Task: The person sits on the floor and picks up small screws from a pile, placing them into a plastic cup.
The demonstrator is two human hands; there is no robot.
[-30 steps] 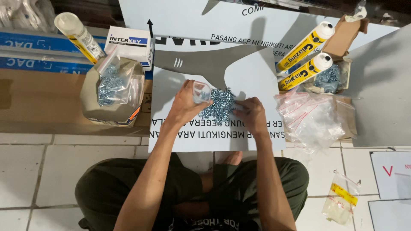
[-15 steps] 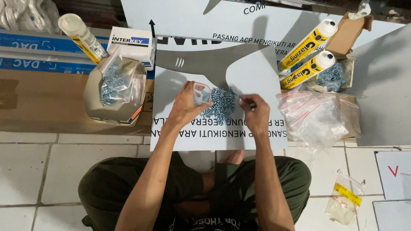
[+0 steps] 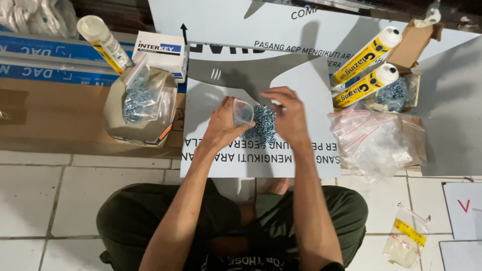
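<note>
Lifting since a moment ago, the left hand [image 3: 223,125] now pinches a small clear bag [image 3: 243,111] open at frame centre, while the right hand [image 3: 288,116], fingers curled, gathers screws [image 3: 263,125] beside it.

The heap of screws [image 3: 262,125] is silvery blue-grey, lying on a white sheet [image 3: 306,85] printed with black lettering. The small bag [image 3: 243,111] is clear and colourless. Two sealant tubes [image 3: 365,70] are yellow with dark blue lettering and white caps. The pile of empty bags [image 3: 374,143] is clear with red strips. The small box [image 3: 161,50] is white with blue print. The floor tiles [image 3: 60,200] are off-white with grey joints. The trousers [image 3: 150,216] are dark olive green.
</note>
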